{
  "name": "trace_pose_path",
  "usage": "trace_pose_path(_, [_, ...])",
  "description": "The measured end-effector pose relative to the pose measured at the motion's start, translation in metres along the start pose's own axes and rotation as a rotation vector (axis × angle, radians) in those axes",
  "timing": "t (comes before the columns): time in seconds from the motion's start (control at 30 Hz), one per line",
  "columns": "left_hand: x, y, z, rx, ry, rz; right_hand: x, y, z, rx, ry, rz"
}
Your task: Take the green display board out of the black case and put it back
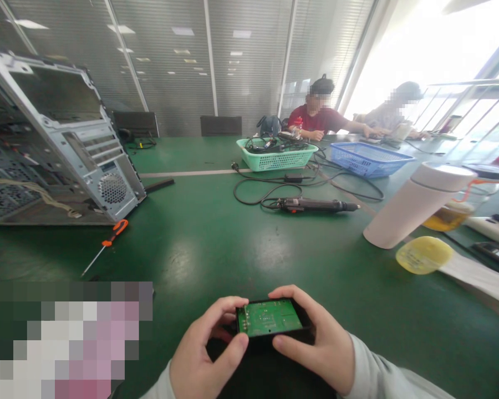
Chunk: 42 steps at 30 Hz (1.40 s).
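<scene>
Two hands hold a green circuit board (268, 318) in a black plastic case (303, 317) over the green counter (216, 260); the left hand (205, 344) and right hand (315, 339) curl around its sides. A weak grip could let it slip and strike the counter.

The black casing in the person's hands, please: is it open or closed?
Open: the green circuit board lies bare in the black casing, with no cover over it, held between the left hand and right hand.
</scene>
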State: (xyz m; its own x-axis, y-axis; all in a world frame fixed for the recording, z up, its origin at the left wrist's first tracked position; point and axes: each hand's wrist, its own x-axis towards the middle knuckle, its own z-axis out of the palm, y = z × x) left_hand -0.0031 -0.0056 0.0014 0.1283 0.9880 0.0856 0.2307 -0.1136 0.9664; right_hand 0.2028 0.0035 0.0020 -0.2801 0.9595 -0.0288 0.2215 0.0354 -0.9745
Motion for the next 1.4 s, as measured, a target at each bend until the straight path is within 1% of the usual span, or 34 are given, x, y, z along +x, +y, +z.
trace_pose_path(0.13, [-0.001, 0.005, 0.001, 0.025, -0.006, 0.015, 0.000, -0.002, -0.002, -0.065, -0.016, -0.015])
trace_pose_path(0.33, [0.000, 0.008, 0.000, -0.002, -0.046, -0.015, 0.000, -0.003, -0.002, -0.053, -0.061, -0.036])
trace_pose_path(0.5, [0.001, 0.008, -0.001, -0.042, -0.070, -0.053, -0.001, -0.007, -0.003, -0.076, -0.061, -0.020])
trace_pose_path(0.7, [0.002, 0.009, -0.002, -0.087, -0.095, -0.027, -0.003, -0.012, -0.001, -0.161, -0.018, -0.047])
trace_pose_path(1.0, [0.002, 0.012, -0.002, -0.047, -0.037, 0.006, -0.005, -0.016, 0.000, -0.181, 0.002, -0.081])
trace_pose_path(1.23, [0.000, 0.019, -0.002, -0.059, 0.041, 0.011, -0.003, -0.021, 0.000, -0.224, -0.099, -0.072])
trace_pose_path(1.3, [0.000, 0.020, -0.002, -0.054, 0.043, -0.002, -0.005, -0.022, 0.001, -0.230, -0.090, -0.076])
trace_pose_path(1.4, [0.000, 0.020, -0.002, -0.055, 0.022, -0.024, -0.007, -0.024, 0.002, -0.234, -0.035, -0.074])
